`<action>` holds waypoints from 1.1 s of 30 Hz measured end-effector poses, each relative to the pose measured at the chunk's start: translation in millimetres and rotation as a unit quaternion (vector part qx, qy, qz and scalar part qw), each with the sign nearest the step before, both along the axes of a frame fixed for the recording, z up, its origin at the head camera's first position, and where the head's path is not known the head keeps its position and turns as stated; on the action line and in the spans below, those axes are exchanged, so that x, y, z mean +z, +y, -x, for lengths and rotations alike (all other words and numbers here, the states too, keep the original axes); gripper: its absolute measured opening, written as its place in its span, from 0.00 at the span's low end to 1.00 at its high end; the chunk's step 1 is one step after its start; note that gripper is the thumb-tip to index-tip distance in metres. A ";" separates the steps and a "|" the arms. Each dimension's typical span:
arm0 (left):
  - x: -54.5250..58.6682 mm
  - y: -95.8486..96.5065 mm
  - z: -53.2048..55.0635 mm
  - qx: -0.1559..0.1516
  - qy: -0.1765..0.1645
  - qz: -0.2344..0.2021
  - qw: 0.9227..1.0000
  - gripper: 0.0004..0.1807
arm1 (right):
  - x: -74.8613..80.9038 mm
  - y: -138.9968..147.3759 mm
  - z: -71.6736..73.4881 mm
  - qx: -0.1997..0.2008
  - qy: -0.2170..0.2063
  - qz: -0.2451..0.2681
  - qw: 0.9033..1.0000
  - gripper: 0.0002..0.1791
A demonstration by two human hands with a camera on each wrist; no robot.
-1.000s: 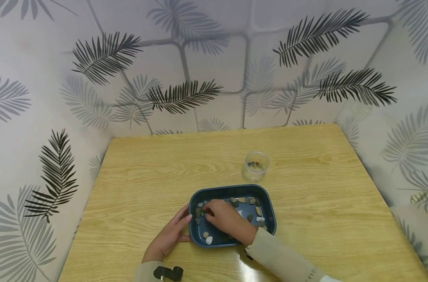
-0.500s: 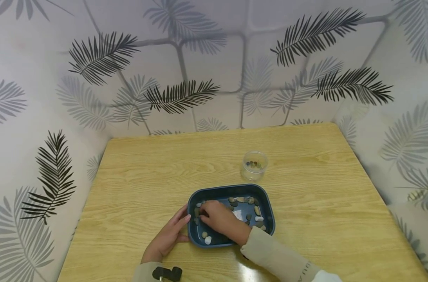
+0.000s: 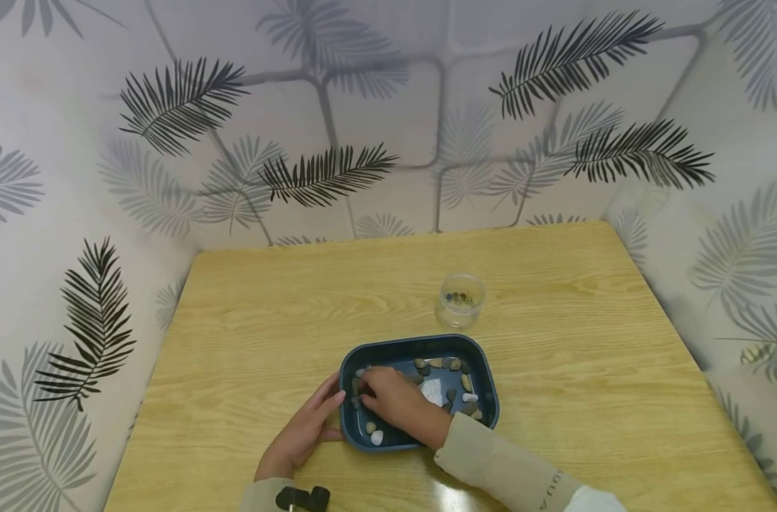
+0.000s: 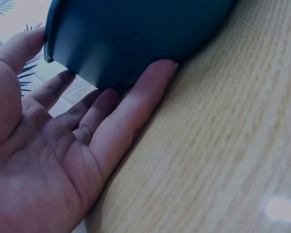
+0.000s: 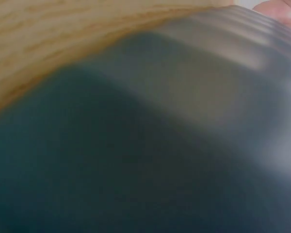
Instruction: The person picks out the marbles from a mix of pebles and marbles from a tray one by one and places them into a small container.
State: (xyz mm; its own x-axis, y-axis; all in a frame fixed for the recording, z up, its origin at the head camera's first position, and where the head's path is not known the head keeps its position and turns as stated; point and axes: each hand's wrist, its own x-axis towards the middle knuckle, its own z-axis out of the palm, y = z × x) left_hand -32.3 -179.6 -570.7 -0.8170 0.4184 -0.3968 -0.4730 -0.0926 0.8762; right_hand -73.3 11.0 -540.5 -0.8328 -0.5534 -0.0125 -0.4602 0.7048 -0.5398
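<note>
A dark blue rectangular basin point(image 3: 420, 341) sits on the table with several pebbles inside. My left hand point(image 3: 303, 432) lies along its left side, thumb at the rim. In the left wrist view, the extended fingers of that hand touch the basin's outer wall point(image 4: 116, 43). My right hand point(image 3: 394, 398) reaches into the basin with bent fingers, beside a brown pebble point(image 3: 355, 386) at the left wall. Whether a small thing is between its fingertips is hidden. A pale pebble point(image 3: 377, 437) and a tan pebble point(image 3: 370, 427) lie near the front left corner.
Behind the basin stands a clear round tub point(image 3: 461, 302) with several coloured marbles in it. More pebbles, such as a white one point(image 3: 470, 398), lie along the basin's right side. The wooden table point(image 3: 266, 306) meets a leaf-patterned backdrop point(image 3: 362, 107).
A green marble seen at my right fingertips a second ago is now out of sight. The right hand has shifted slightly left; the left hand keeps its place on the basin.
</note>
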 end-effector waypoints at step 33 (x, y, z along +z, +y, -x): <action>-1.3 -0.7 -0.8 0.005 0.001 0.002 1.000 0.29 | -5.6 -2.0 0.3 -0.007 0.014 -0.028 0.999 0.06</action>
